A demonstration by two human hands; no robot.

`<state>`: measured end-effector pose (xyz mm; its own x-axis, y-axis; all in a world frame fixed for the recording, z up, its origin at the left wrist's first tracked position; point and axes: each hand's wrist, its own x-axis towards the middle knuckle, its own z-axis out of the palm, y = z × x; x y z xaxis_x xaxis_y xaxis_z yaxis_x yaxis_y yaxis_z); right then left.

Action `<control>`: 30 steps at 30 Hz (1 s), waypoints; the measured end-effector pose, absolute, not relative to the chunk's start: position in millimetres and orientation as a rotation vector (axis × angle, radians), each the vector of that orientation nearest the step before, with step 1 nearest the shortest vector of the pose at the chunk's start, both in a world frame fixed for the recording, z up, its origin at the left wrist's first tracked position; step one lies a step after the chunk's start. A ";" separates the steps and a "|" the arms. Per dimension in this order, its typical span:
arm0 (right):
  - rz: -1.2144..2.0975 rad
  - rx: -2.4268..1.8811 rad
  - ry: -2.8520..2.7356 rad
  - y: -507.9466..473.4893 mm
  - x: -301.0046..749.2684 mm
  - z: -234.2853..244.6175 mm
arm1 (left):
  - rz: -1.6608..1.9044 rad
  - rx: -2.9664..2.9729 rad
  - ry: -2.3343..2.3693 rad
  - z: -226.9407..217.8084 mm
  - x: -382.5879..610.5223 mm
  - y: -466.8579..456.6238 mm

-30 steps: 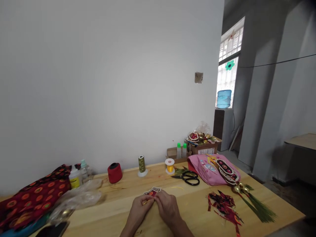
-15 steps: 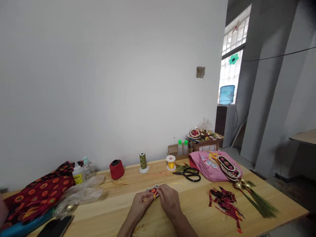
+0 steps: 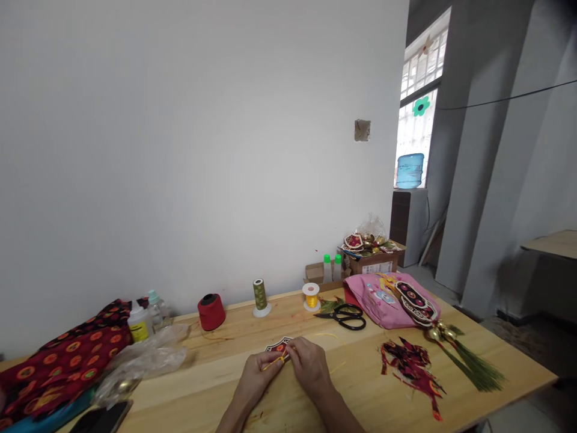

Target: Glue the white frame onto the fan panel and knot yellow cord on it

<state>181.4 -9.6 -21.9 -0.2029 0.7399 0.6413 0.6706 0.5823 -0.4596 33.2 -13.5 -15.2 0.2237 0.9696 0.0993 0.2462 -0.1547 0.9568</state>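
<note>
A dark red patch (image 3: 276,347) with a pale patterned border lies on the table at my fingertips. A yellow cord (image 3: 282,358) shows at its near edge, apparently looped or knotted there. My left hand (image 3: 256,374) is closed in a pinch on the cord, left of the patch. My right hand (image 3: 311,362) is closed at the patch's right side, its fingertips by the cord; whether it grips cord or patch is hidden by the fingers. Part of the patch is covered by my hands.
Beyond my hands stand a red thread cone (image 3: 211,313), a green thread spool (image 3: 259,297) and a yellow cord spool (image 3: 311,296). Black scissors (image 3: 349,317) lie to the right, near fabric scraps (image 3: 412,367) and a pink cloth (image 3: 369,297). A phone (image 3: 103,416) is at the left.
The view has shifted slightly. My hands stay at the patch; the yellow cord by my left fingers now appears drawn out straighter toward the left.
</note>
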 end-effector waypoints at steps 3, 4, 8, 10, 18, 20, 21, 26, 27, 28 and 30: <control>0.082 -1.170 -1.945 -9.1 180.9 -20.9 | 0.998 1.585 1.193 -14.0 34.0 -14.3; 0.075 -1.185 -1.951 -9.0 180.8 -20.7 | 0.999 1.584 1.202 -13.4 34.3 -14.7; 0.026 -1.244 -1.961 -8.5 180.1 -21.4 | 0.991 1.599 1.219 -11.1 35.2 -16.6; -0.003 -1.286 -1.964 -8.0 179.6 -22.2 | 0.982 1.607 1.220 -10.7 35.6 -17.5; 0.111 -1.222 -1.929 -10.7 180.4 -18.7 | 1.030 1.611 1.227 -10.9 35.6 -16.8; 0.148 -1.168 -1.934 -12.6 181.0 -15.8 | 1.050 1.624 1.227 -10.7 35.0 -15.7; 0.152 -1.145 -1.949 -13.5 181.3 -14.5 | 1.057 1.629 1.227 -10.7 34.7 -15.1; 0.085 -1.129 -1.996 -14.5 181.7 -11.3 | 1.065 1.641 1.249 -10.8 33.8 -13.9; 0.072 -1.134 -1.997 -14.4 181.7 -11.3 | 1.057 1.644 1.255 -10.7 34.0 -14.2; 0.057 -1.138 -2.001 -14.3 181.6 -11.5 | 1.048 1.647 1.261 -10.5 34.3 -14.6; 0.010 -1.156 -2.014 -14.2 181.4 -12.2 | 1.025 1.652 1.281 -10.3 35.1 -15.5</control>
<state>181.4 -14.2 -12.2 -0.2655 0.7298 0.6300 0.7233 0.5828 -0.3704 35.1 -15.5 -10.3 0.1622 0.9786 0.1267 0.3388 -0.1759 0.9243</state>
